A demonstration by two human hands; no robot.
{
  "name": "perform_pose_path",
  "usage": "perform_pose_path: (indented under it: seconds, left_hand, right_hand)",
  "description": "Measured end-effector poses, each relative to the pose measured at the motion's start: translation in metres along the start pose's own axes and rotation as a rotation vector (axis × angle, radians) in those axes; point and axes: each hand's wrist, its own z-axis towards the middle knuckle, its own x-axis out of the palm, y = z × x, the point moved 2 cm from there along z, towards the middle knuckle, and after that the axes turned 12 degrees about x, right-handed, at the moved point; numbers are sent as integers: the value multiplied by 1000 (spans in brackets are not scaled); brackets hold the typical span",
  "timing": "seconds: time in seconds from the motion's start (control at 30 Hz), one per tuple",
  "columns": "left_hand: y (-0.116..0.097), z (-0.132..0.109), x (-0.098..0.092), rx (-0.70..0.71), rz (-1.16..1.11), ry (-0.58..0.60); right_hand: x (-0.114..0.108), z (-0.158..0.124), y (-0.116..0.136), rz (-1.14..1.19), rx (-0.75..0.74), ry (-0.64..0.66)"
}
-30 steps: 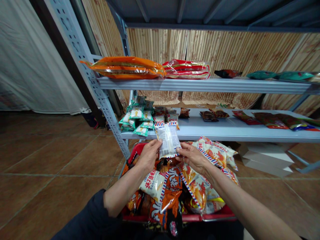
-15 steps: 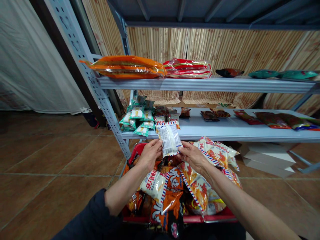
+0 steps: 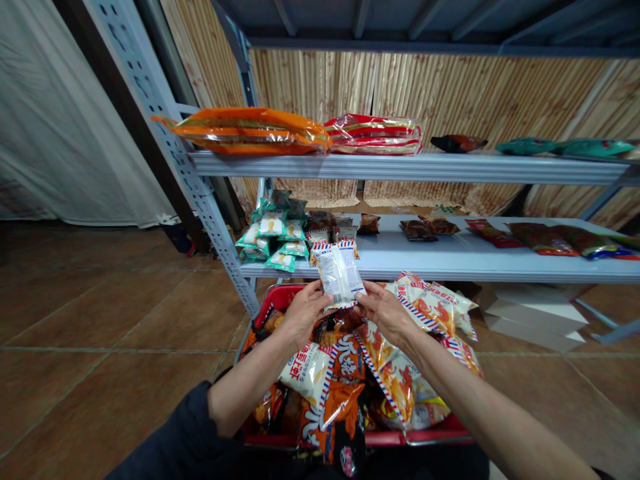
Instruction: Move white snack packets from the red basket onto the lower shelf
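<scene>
Between my two hands is a white snack bag (image 3: 340, 275), its printed back with a barcode facing me and striped edges at top and bottom. My left hand (image 3: 304, 315) pinches its lower left side, and my right hand (image 3: 384, 308) grips the lower right corner. Below them a red shopping basket (image 3: 390, 438) is heaped with snack bags. In it lie orange-and-black bags (image 3: 333, 417) and white bags with striped edges (image 3: 430, 303). Just beyond the held bag, small striped packets (image 3: 345, 233) stand on the lower shelf, partly hidden by it.
The lower shelf (image 3: 425, 267) bears green-and-white packets (image 3: 274, 230) at left and dark packets (image 3: 419, 231) further right. On the upper shelf (image 3: 400, 170) lie a large orange bag (image 3: 250, 130) and a red-striped bag (image 3: 375, 135). A perforated upright (image 3: 200, 190) stands left; white boxes (image 3: 533, 313) sit below.
Both hands still hold the snack bag, which has tipped slightly and sunk a little closer to the basket. The left hand's fingers have shifted along its lower edge. The view has moved very slightly.
</scene>
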Motion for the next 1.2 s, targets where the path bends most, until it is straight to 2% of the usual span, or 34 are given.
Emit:
perform_pose_path:
  seconds: [0.43, 0.6, 1.07, 1.2]
  left_hand:
    - [2, 0, 0, -5, 16, -60]
    - [4, 0, -2, -11, 26, -104]
    - [13, 3, -5, 2, 11, -72]
    - [13, 3, -5, 2, 2, -83]
  right_hand:
    - [5, -2, -2, -10, 22, -11]
    - [3, 0, -6, -37, -1, 28]
    - [7, -5, -7, -145, -83, 35]
    - [9, -8, -4, -133, -57, 13]
